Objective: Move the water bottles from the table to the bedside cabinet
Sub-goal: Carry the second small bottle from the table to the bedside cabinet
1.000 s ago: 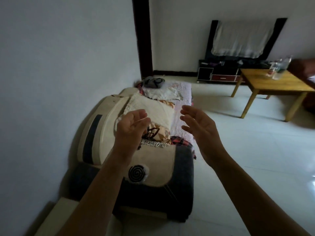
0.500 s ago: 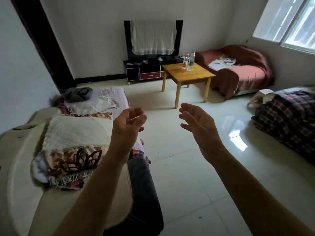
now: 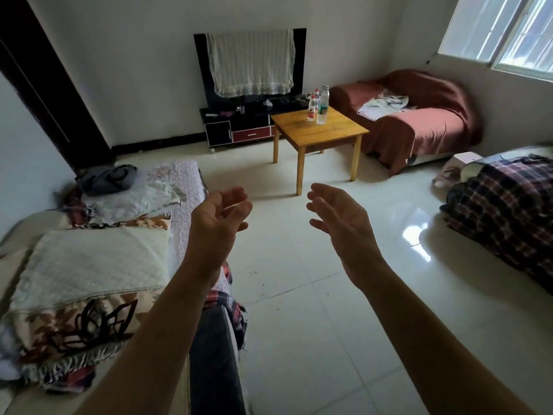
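Note:
Three water bottles stand close together at the far corner of a small wooden table (image 3: 329,136) across the room: a taller clear bottle (image 3: 323,105) with a green label and two smaller red-labelled bottles (image 3: 312,108). My left hand (image 3: 217,223) and my right hand (image 3: 341,223) are raised in front of me, palms facing each other, fingers relaxed, holding nothing. Both hands are well short of the table. No bedside cabinet is in view.
A sofa (image 3: 89,265) piled with blankets and cushions lies at my left. A black TV stand (image 3: 239,127) with a cloth-draped screen is behind the table. A red-covered couch (image 3: 419,121) sits at the right, a plaid blanket (image 3: 505,211) nearer. Glossy tiled floor (image 3: 299,295) stretches between.
My view has swung right, from the wall and sofa to the whole room, bringing the table and bottles toward the middle. My hands keep the same raised, relaxed pose.

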A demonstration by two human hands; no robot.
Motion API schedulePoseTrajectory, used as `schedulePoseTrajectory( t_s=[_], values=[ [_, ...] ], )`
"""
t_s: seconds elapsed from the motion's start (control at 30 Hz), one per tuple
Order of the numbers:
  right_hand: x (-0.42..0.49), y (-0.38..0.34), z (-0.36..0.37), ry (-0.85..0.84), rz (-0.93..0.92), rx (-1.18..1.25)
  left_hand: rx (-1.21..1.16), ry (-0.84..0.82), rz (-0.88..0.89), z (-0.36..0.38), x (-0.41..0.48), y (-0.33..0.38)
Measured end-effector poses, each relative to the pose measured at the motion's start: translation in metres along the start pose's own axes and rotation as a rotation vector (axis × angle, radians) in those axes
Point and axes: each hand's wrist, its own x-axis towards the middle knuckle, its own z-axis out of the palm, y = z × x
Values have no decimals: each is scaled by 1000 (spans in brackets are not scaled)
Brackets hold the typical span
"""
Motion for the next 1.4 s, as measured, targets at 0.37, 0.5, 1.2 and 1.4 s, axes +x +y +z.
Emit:
schedulePoseTrajectory(
  t_s=[0.37, 0.5, 1.2, 1.4],
  values=[
    [131, 17, -74, -23, 8, 20, -17, 26, -23, 100, 102, -1],
    [178, 31, -81, -13, 13, 19, -23, 25, -32, 114, 151, -15],
    [481, 87, -64, 49, -22, 11, -80, -70, 2, 169, 460, -66],
    [583, 125, -98, 66, -14, 29, -34, -93, -4, 225, 557, -91]
  ],
)
